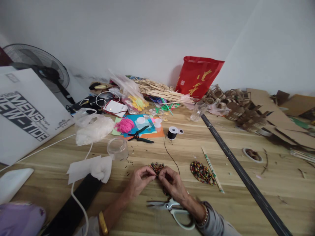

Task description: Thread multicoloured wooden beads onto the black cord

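My left hand (139,181) and my right hand (172,182) meet fingertip to fingertip low in the middle of the wooden table (221,196). Both are pinched, just in front of a small heap of coloured beads (156,167). What the fingers hold is too small to make out. A thin black cord (171,155) runs from a black spool (172,132) down to my right hand. A second, larger heap of coloured beads (201,172) lies to the right. White-handled scissors (172,208) rest under my right wrist.
A clear jar (117,148), white tissue (91,167), black pliers (139,136), pink yarn (125,125) and coloured paper sit behind my hands. A long dark bar (243,180) crosses the table diagonally. Cardboard pieces (265,114), a red bag (199,77), a white box (27,114) and a fan (39,67) ring the work area.
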The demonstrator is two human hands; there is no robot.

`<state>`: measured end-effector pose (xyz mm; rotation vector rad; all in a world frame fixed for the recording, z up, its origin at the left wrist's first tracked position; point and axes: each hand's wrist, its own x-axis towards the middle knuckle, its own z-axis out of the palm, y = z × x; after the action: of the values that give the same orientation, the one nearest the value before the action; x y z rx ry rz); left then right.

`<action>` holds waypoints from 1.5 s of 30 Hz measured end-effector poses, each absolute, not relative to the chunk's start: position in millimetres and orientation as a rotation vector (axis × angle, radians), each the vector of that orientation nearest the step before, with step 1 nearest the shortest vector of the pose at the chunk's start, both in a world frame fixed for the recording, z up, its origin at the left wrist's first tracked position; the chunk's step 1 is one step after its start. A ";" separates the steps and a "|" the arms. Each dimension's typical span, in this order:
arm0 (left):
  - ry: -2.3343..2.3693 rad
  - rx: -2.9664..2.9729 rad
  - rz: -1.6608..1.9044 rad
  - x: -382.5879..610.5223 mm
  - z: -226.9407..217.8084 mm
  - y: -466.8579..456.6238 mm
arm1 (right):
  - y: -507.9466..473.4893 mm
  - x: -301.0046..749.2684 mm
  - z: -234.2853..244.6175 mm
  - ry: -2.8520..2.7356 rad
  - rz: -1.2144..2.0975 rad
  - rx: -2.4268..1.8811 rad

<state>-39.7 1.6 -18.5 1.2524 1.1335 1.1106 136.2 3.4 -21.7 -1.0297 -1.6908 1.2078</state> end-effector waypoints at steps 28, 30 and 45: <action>1.125 1.245 1.075 -39.0 -17.0 2.0 | 2.8 134.8 -18.2 -1.691 1.201 -1.036; 1.130 1.245 1.069 -39.0 -17.2 2.1 | 2.5 134.7 -17.6 -1.688 1.206 -1.034; 1.140 1.248 1.073 -40.0 -14.1 1.4 | 3.2 135.1 -17.8 -1.693 1.180 -1.003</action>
<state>-40.0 1.4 -14.1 1.2477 1.1399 1.0731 135.1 3.2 -17.8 -1.0026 -1.6927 1.1796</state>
